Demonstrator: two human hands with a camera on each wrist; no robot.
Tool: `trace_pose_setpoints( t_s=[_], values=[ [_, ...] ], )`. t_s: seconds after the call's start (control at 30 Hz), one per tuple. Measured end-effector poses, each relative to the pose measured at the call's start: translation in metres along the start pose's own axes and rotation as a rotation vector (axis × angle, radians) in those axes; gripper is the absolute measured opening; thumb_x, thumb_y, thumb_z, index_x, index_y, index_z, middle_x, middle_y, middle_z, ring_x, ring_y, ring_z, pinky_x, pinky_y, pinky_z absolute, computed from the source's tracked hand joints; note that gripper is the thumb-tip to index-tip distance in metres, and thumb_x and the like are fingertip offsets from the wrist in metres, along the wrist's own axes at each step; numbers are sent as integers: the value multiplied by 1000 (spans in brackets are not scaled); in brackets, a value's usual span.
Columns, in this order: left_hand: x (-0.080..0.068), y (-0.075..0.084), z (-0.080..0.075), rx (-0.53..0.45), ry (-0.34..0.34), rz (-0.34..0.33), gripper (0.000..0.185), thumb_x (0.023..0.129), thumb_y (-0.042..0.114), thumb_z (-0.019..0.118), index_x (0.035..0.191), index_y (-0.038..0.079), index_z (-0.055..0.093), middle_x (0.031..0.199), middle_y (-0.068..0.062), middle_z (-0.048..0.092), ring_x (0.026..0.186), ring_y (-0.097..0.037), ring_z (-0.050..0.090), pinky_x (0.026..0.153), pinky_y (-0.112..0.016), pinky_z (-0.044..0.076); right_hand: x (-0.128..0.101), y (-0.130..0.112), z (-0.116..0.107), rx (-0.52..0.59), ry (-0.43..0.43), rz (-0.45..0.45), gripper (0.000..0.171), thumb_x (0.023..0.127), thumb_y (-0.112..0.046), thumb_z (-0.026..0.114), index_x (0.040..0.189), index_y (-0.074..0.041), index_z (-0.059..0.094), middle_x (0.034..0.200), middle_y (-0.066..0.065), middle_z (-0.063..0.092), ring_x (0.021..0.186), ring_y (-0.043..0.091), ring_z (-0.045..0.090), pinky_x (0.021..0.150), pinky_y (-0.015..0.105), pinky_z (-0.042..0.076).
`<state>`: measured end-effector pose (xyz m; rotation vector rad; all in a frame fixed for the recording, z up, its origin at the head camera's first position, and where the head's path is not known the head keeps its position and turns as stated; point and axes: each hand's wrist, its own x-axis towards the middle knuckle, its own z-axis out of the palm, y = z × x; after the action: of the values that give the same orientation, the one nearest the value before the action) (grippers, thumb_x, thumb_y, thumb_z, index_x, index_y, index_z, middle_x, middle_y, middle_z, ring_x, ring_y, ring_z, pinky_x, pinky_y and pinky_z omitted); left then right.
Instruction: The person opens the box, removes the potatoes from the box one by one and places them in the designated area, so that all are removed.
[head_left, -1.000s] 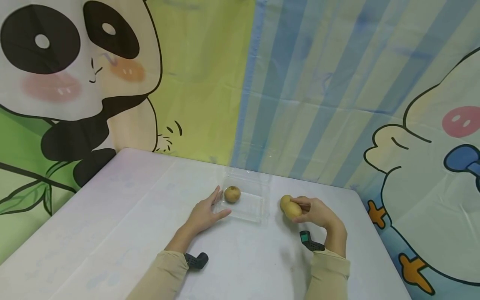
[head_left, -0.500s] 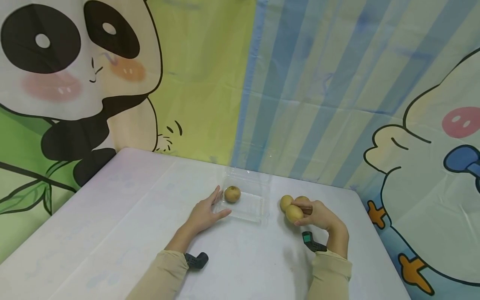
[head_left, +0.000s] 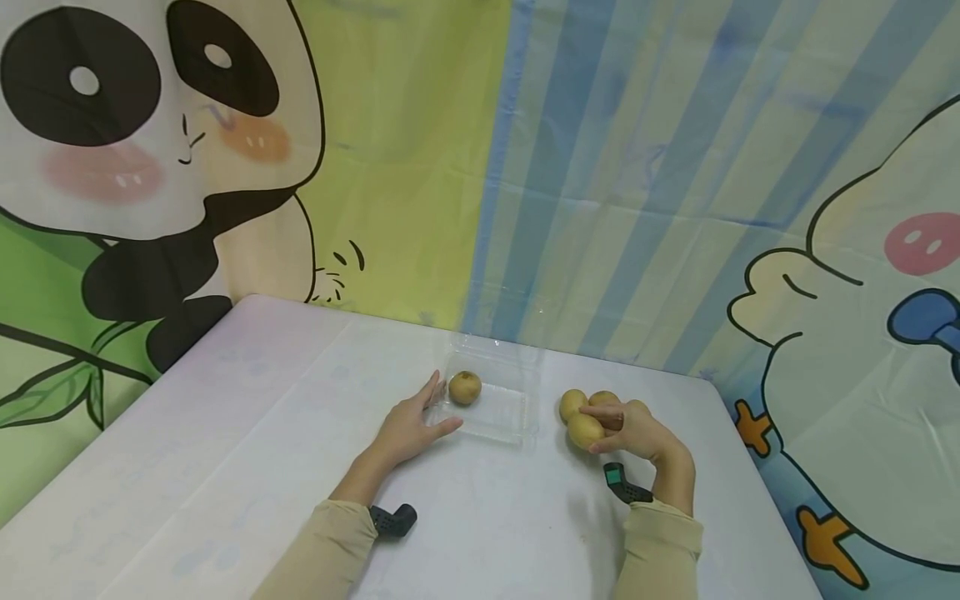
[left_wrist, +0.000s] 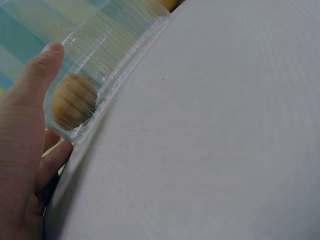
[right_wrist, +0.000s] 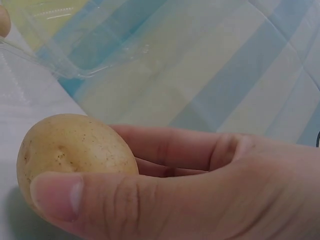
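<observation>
Four potatoes in view. One potato (head_left: 465, 387) sits inside the clear tray (head_left: 517, 412), at its left end. Left hand (head_left: 408, 429) rests flat against the tray's left edge, fingers straight. Right of the tray, right hand (head_left: 637, 431) curls round a held potato (head_left: 584, 431); two loose potatoes (head_left: 572, 404) lie just behind it on the table (head_left: 225, 433).

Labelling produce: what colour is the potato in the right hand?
Yellow-tan with small brown specks; the potato shows best in the right wrist view.

occl: 3rd potato (head_left: 604, 398) half behind right hand (head_left: 633, 429) | left hand (left_wrist: 22, 150) cut by frame edge
</observation>
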<state>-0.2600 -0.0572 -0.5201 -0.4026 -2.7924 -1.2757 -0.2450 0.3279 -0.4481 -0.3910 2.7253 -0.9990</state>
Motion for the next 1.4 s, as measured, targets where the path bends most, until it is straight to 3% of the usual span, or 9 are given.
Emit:
trace_pose_setpoints(
  t_s=[0.3,0.4,0.53,0.67,0.8,0.97,1.27,1.4],
  values=[
    [1,0,0,2,-19,-12,96,71,66,59,146,26,13,141,8,37,131,-23,36,106,-48,29,0,5,0,41,-30,-35,63,63,-31,80,121,-19,59,102,4,64,80,12,50,65,19,46],
    [1,-1,0,-1,-25,-18,97,71,67,59,146,27,12,141,9,37,131,-23,35,106,-47,29,0,6,1,85,-49,-22,62,64,-29,80,121,-20,59,112,5,63,93,14,57,76,20,49],
    [1,-1,0,-8,-26,-20,96,72,64,60,146,26,13,141,9,37,132,-23,35,107,-48,28,0,5,1,119,-82,5,61,64,-28,80,121,-22,59,123,5,58,109,21,56,85,23,48],
    [1,-1,0,-11,-22,-20,96,71,65,60,146,27,13,141,10,37,131,-23,35,107,-48,28,0,5,3,157,-98,12,63,64,-24,80,122,-18,58,124,8,58,111,21,56,85,24,49],
    [0,-2,0,-6,-13,-7,98,69,70,57,146,27,13,141,8,38,130,-24,37,106,-47,29,1,7,5,183,-94,49,63,62,-21,81,121,-17,59,120,6,60,101,16,60,81,23,50],
    [0,-2,0,-3,-5,6,100,68,72,55,146,26,13,141,6,39,129,-25,38,106,-47,30,2,9,5,178,-97,82,62,62,-23,81,121,-21,59,119,3,60,94,9,59,78,21,49],
    [1,-3,1,8,-15,-10,100,68,73,55,146,27,12,141,10,38,130,-23,38,106,-46,30,2,9,4,103,-83,31,57,63,-23,80,118,-19,62,113,6,63,84,12,57,71,21,48],
    [1,-2,2,9,-10,-6,99,68,72,55,146,27,13,141,9,38,130,-24,38,106,-47,30,1,10,3,89,-77,42,56,64,-24,80,117,-19,62,116,6,62,90,16,56,73,23,47]
  ],
)
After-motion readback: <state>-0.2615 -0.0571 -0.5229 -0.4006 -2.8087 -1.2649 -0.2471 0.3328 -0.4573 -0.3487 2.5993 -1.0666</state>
